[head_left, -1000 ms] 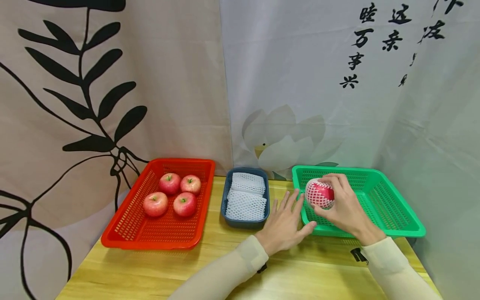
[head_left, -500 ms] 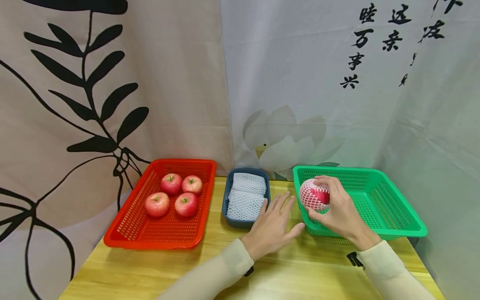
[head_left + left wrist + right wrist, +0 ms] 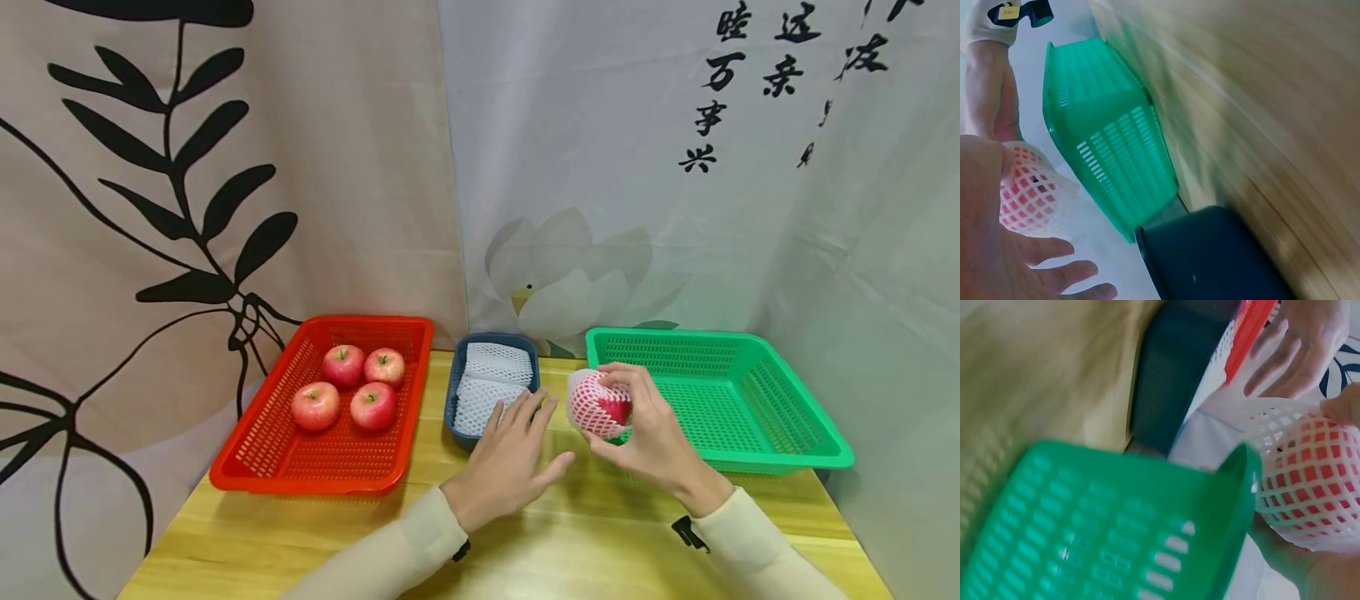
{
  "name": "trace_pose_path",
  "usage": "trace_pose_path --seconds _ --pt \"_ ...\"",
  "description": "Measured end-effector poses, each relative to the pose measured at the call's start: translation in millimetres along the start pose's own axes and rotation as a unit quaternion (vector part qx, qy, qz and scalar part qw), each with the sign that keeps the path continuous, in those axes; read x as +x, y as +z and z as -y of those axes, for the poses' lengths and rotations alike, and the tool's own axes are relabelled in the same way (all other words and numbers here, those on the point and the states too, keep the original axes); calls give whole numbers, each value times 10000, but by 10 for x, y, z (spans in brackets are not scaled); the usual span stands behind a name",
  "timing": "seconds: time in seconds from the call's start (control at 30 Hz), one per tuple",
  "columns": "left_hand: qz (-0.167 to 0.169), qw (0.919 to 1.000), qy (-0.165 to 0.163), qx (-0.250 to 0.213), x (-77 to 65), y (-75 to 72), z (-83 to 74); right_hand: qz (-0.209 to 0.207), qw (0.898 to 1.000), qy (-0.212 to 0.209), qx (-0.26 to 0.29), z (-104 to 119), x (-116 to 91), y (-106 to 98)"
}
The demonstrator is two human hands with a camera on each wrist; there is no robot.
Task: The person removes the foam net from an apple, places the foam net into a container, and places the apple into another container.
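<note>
An apple in a white foam net (image 3: pixel 597 405) is gripped by my right hand (image 3: pixel 660 433), thumb below and fingers over its top. It is held near the left end of the green basket (image 3: pixel 780 460). In the right wrist view the netted apple (image 3: pixel 1313 475) shows red through the mesh. My left hand (image 3: pixel 504 458) hovers palm down with fingers spread, holding nothing, just in front of the dark blue box (image 3: pixel 453 392). Inside that box lie white foam nets (image 3: pixel 491 375), partly hidden by the left fingers.
At the left stands a red basket (image 3: pixel 315 483) with several bare apples (image 3: pixel 373 406) in it. All the containers rest on a wooden table (image 3: pixel 570 550). Behind them hangs a printed curtain (image 3: pixel 375 167).
My right hand has carried the netted apple leftward from over the green basket to its left end. My left hand has moved left and toward me, fingers still spread. The baskets stay put.
</note>
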State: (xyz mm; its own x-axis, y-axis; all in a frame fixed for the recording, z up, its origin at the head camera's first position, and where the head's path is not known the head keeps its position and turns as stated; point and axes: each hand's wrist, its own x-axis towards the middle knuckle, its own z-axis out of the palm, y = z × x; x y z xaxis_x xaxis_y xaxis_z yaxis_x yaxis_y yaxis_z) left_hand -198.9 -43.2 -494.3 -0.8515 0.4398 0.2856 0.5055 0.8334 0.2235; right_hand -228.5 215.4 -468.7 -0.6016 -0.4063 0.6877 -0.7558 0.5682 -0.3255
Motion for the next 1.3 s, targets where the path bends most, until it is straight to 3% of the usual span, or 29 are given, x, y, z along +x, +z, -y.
trace_pose_path --seconds 0.23,0.5,0.73,0.9,1.07,1.3 --pt "-34 9999 -89 -129 -171 -109 174 -9 9994 -239 236 138 -45 201" --pt "-169 9995 -184 -202 -381 -197 354 354 9971 -329 592 291 -125 373" --pt "-265 9994 -218 -108 -487 -255 490 692 9905 -919 757 340 -142 529" --pt "-274 9994 -205 -105 -560 -268 546 1212 9834 -970 940 375 -169 610" --pt "-277 9995 -137 -74 -620 -290 569 1893 9723 -674 1191 394 -207 674" --pt "-303 9995 24 -89 -664 -294 572 2522 9605 -524 1054 343 -292 708"
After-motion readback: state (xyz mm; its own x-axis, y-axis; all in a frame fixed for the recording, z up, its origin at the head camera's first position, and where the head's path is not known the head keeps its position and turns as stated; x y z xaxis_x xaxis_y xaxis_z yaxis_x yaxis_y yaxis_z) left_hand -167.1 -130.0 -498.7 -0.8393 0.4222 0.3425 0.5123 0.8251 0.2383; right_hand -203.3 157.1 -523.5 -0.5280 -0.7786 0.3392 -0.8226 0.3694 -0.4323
